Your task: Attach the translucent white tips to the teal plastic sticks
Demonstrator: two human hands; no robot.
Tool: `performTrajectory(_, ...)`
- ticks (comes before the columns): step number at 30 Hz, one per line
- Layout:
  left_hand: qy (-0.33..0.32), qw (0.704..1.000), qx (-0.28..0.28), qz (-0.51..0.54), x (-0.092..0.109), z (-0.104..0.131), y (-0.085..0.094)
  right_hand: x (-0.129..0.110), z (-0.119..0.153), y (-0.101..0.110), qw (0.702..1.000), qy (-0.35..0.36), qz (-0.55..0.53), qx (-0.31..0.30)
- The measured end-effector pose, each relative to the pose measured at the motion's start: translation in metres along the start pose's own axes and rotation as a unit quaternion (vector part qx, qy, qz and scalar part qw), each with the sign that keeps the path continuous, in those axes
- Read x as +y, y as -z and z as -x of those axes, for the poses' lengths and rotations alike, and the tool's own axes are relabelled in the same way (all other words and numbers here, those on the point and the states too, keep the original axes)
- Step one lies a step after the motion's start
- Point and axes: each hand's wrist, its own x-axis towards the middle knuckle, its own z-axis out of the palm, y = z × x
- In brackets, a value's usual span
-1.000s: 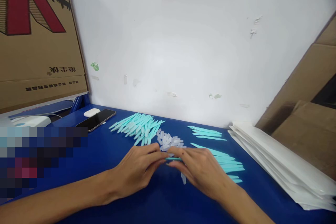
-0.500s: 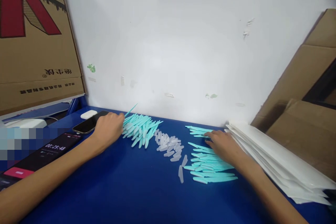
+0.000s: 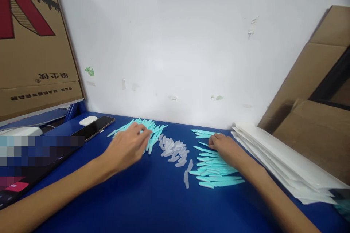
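My left hand (image 3: pixel 129 143) is over the left pile of turquoise eyebrow razors (image 3: pixel 157 133), its fingers bent together at the pile's near side. What those fingers pinch, if anything, is hidden. On the right, my right hand (image 3: pixel 222 145) is closed at the upper part of a second group of eyebrow razors (image 3: pixel 216 169), laid roughly side by side. A thin turquoise tip pokes out left of its fingers. Between the two groups lies a heap of translucent caps (image 3: pixel 175 150), with a couple of loose ones (image 3: pixel 186 179) nearer to me.
A phone (image 3: pixel 94 128) and a white case (image 3: pixel 88 120) lie at the back left, with another dark phone (image 3: pixel 35 171) closer. White sheets or bags (image 3: pixel 279 164) are stacked at the right. Cardboard boxes (image 3: pixel 35 54) flank the blue table (image 3: pixel 153 196); a white wall rises behind.
My left hand moved right and over its pile; the razor it held upright no longer shows there, and one lies at the pile's left. My right hand's fingers have closed. The view shifted slightly.
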Motion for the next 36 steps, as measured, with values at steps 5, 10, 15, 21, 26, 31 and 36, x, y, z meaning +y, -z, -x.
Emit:
performTrajectory(5, -0.200, 0.954, -0.125, 0.182, 0.042, 0.018, 0.007, -0.007, 0.004, 0.014, 1.000, 0.001, 0.024, 0.017)
performTrajectory(10, -0.215, 0.939, -0.186, 0.193, 0.061, 0.016, 0.017, -0.026, 0.002, 0.035, 0.998, 0.012, 0.034, 0.058)
performTrajectory(15, -0.221, 0.944, -0.172, 0.176, 0.065, 0.014, 0.016, -0.065, 0.002, 0.049, 0.988, 0.100, -0.019, 0.117)
performTrajectory(21, -0.225, 0.951, -0.133, 0.165, 0.053, 0.018, -0.001, -0.087, 0.008, 0.051, 0.979, 0.124, -0.136, 0.087)
performTrajectory(26, -0.242, 0.954, -0.078, 0.157, 0.043, 0.018, -0.015, -0.085, 0.010, 0.049, 0.978, 0.126, -0.141, 0.084)
performTrajectory(31, -0.259, 0.953, -0.066, 0.144, 0.046, 0.018, -0.013, -0.082, 0.009, 0.047, 0.977, 0.133, -0.144, 0.087)
performTrajectory(36, -0.150, 0.964, -0.070, 0.208, 0.045, 0.016, -0.013, -0.082, 0.011, 0.050, 0.977, 0.132, -0.142, 0.091)
